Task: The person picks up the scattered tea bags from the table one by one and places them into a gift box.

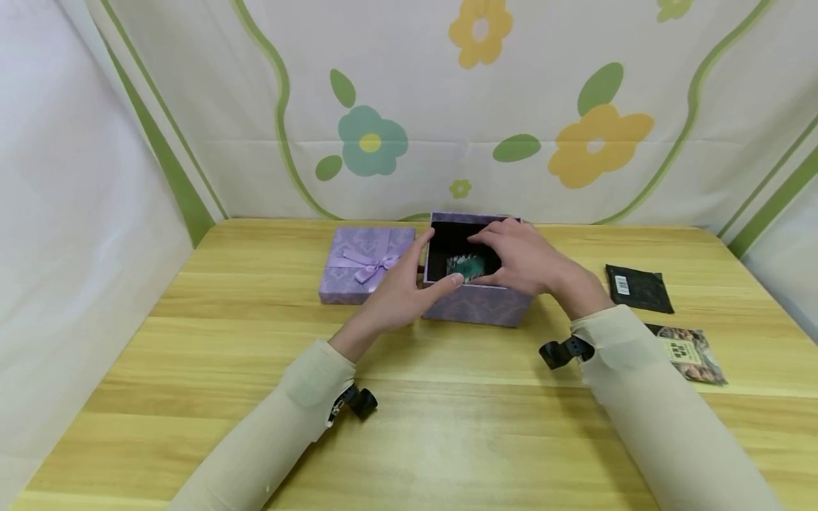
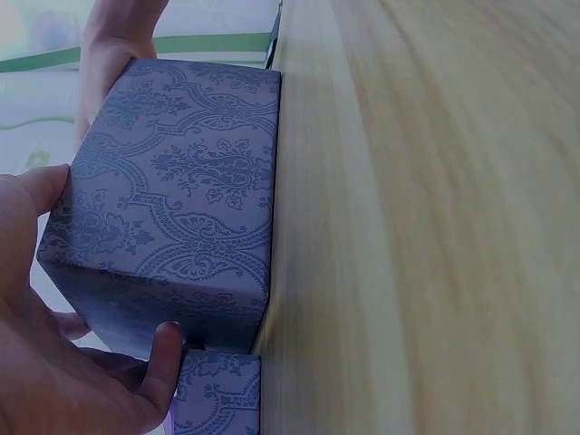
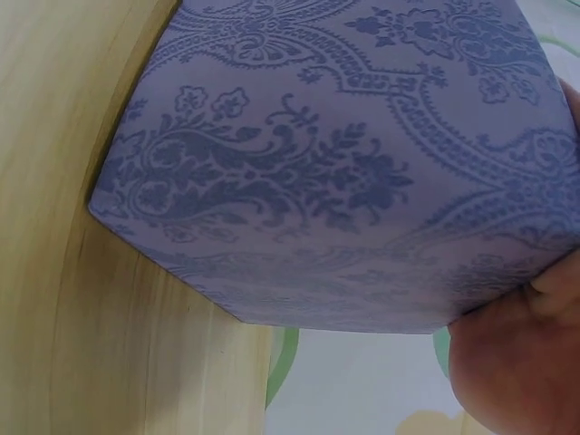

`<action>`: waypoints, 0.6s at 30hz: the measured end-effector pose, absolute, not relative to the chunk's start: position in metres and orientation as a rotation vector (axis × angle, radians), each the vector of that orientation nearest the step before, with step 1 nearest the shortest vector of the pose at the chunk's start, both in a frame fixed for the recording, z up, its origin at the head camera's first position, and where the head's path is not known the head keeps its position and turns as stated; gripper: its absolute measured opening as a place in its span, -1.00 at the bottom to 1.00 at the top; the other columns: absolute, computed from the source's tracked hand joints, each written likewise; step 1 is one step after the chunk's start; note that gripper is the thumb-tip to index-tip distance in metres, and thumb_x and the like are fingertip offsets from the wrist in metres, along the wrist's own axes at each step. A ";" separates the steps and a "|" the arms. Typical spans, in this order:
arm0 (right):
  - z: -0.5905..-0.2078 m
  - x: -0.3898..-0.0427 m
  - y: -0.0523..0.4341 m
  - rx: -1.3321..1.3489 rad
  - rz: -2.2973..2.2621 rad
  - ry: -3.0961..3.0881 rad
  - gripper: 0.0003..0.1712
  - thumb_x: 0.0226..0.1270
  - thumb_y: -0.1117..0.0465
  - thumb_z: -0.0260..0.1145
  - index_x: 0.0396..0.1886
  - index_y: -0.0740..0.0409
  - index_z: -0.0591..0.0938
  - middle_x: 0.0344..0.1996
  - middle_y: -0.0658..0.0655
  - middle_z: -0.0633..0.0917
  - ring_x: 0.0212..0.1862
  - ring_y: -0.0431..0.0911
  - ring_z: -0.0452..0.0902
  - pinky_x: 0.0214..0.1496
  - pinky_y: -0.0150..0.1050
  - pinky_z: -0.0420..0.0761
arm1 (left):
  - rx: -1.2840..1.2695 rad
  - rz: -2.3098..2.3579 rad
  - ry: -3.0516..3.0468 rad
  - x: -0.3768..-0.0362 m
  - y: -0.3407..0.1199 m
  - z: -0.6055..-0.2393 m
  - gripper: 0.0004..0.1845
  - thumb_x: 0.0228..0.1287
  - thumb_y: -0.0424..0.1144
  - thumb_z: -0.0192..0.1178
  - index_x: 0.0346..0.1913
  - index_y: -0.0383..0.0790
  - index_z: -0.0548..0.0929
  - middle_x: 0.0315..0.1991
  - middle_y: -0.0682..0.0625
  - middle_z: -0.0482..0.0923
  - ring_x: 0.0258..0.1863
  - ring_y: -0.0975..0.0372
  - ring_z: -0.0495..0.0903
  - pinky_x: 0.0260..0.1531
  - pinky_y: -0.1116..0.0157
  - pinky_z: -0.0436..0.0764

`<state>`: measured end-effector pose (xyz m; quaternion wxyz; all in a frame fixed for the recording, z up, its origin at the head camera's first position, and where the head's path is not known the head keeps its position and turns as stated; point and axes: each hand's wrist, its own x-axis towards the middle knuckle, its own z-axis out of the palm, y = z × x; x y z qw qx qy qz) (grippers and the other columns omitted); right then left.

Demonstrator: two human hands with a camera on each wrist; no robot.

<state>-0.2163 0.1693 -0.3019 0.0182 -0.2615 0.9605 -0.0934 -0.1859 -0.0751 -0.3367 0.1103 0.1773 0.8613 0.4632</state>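
Note:
A lidless purple patterned gift box with a dark inside stands on the table. Inside it lies a small packet with green and clear areas. My left hand holds the box's left front corner, thumb at the front rim and fingers along the left side; the left wrist view shows the thumb against the box. Over the right part of the opening is my right hand, its fingers spread and bent beside the packet. No contact with the packet is plain. In the right wrist view the palm lies close to the box.
The purple lid with a ribbon bow lies just left of the box. A black packet with a barcode label lies to the right, and a printed packet is nearer, partly behind the right sleeve. A flowered cloth hangs behind the table.

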 end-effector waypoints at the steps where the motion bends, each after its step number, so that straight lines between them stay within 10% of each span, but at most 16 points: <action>1: -0.302 -0.217 0.169 -0.815 -0.297 2.979 -0.14 0.34 -0.13 0.53 0.49 0.22 0.54 0.43 0.32 0.56 0.47 0.32 0.37 0.50 0.34 0.33 | 0.522 1.361 2.531 -0.186 -0.075 -0.337 0.03 0.39 0.42 0.21 0.73 0.39 -0.15 0.76 0.13 -0.10 0.71 -0.04 0.10 0.57 -0.28 0.25; 18: -0.288 -0.180 0.221 -0.636 -0.865 2.990 -0.26 0.46 -0.16 0.44 0.52 0.00 0.52 0.52 0.15 0.44 0.59 0.19 0.23 0.55 0.36 0.25 | 0.512 1.379 2.532 -0.185 -0.076 -0.338 0.05 0.37 0.44 0.22 0.74 0.34 -0.12 0.76 0.13 -0.10 0.73 0.00 0.03 0.60 -0.27 0.17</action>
